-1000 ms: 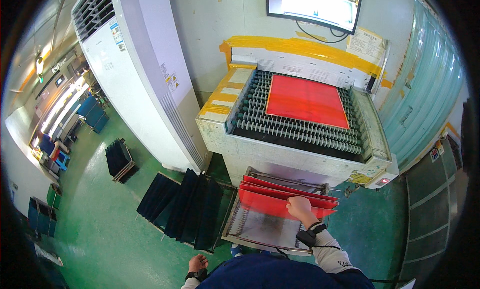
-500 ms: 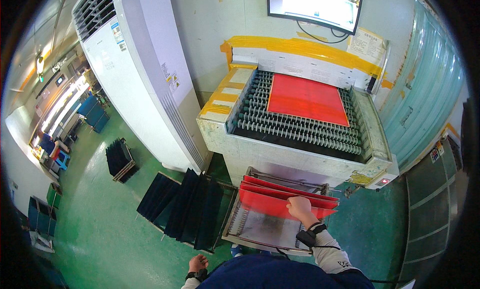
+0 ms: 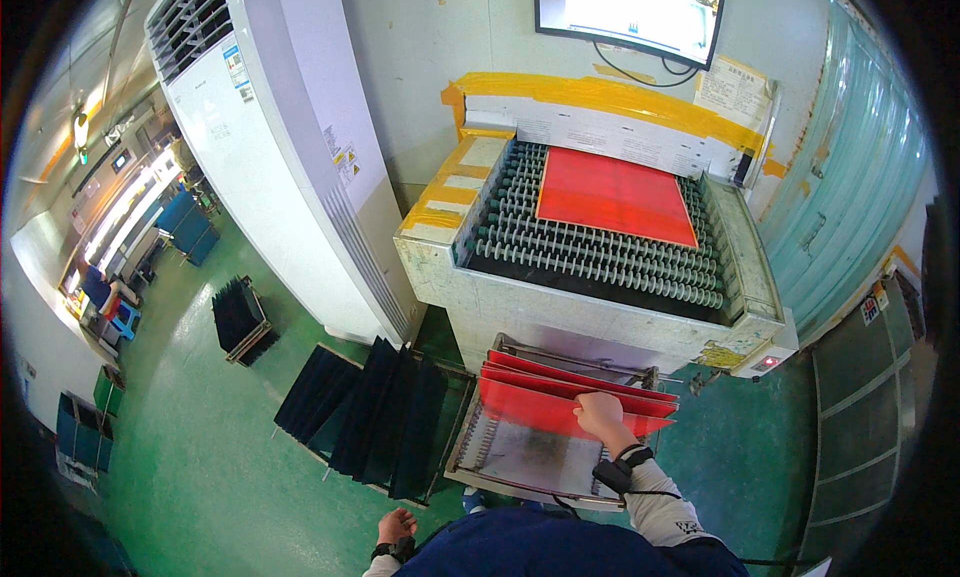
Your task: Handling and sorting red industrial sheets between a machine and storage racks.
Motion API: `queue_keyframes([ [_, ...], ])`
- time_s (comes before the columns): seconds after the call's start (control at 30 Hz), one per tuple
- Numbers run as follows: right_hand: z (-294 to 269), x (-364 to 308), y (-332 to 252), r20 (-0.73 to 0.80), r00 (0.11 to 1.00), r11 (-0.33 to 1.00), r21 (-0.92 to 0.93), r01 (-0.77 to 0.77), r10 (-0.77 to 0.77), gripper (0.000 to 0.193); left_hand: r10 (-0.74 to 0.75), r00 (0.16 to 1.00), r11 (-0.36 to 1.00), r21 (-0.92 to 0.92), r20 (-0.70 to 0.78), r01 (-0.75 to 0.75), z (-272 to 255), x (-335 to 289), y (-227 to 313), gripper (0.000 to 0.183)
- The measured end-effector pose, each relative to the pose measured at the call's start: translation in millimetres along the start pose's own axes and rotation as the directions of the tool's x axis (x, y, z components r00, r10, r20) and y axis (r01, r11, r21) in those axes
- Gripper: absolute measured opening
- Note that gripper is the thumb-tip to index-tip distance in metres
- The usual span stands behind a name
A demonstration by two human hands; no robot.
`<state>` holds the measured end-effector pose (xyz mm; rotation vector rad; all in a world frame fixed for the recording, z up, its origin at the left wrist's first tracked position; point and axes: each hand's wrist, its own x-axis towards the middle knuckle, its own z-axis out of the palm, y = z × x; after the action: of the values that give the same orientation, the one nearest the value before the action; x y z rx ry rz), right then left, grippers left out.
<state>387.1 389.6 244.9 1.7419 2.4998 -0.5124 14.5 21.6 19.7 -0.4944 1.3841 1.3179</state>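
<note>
My right hand [image 3: 600,415] is closed, its fist against the front one of several red panels [image 3: 535,402]. Whether the fingers pinch that panel's upper edge is hidden. These panels lean one behind another in a metal rack [image 3: 545,467] with coiled slots along its side. Low in the view, my left hand [image 3: 397,525] hangs with curled fingers and nothing visible in them, left of my body. Beyond the rack, another red panel [image 3: 615,197] lies flat on the rollers [image 3: 600,269] of a conveyor machine [image 3: 560,305].
Dark panels [image 3: 390,417] stand in a rack on the green floor, left of the red ones. A tall white air conditioner [image 3: 270,147] rises behind them. Another rack [image 3: 240,317] sits farther left. A monitor [image 3: 635,12] hangs above; a person [image 3: 95,287] sits far left.
Both hands and the racked red panels stay where they were. The red panel on the rollers shows hardly any shift.
</note>
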Motion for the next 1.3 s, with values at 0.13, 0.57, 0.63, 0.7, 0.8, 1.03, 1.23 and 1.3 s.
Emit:
queue_keyframes([
  [0.13, 4, 0, 2, -0.012, 1.0, 1.0, -0.003, 0.005, -0.005, 0.018, -0.018, 1.0, 1.0, -0.005, 0.026, 0.018, 1, -2, 1, 0.019],
  [0.57, 3, -2, 0, -0.017, 1.0, 1.0, 0.004, 0.012, -0.012, 0.017, -0.04, 0.999, 0.999, -0.028, 0.011, 0.04, -7, 9, -2, 0.018],
  [0.63, 2, -2, 0, -0.018, 1.0, 1.0, 0.005, 0.013, -0.013, 0.017, -0.049, 0.999, 0.998, -0.036, 0.012, 0.049, -8, 10, -1, 0.019],
  [0.7, 2, -3, 0, -0.016, 1.0, 1.0, 0.005, 0.01, -0.01, 0.016, -0.051, 0.998, 0.998, -0.047, 0.031, 0.053, -11, 12, -1, 0.02],
  [0.8, 2, -2, 0, -0.018, 1.0, 1.0, 0.0, 0.016, -0.016, 0.016, -0.013, 0.997, 1.0, -0.016, 0.075, 0.014, -19, 18, -3, 0.018],
  [1.03, 0, -1, 0, 0.019, 1.0, 1.0, -0.012, -0.017, 0.017, 0.019, -0.036, 0.998, 0.999, -0.023, 0.056, 0.037, -13, 13, -1, 0.018],
  [1.23, 2, -1, 1, 0.013, 1.0, 1.0, -0.009, -0.013, 0.014, 0.019, 0.004, 1.0, 1.0, 0.016, 0.005, -0.004, -6, 6, -3, 0.021],
  [1.3, 2, -1, 2, 0.026, 0.999, 1.0, -0.015, -0.022, 0.023, 0.019, -0.013, 1.0, 1.0, 0.007, 0.002, 0.013, -5, 4, -1, 0.021],
])
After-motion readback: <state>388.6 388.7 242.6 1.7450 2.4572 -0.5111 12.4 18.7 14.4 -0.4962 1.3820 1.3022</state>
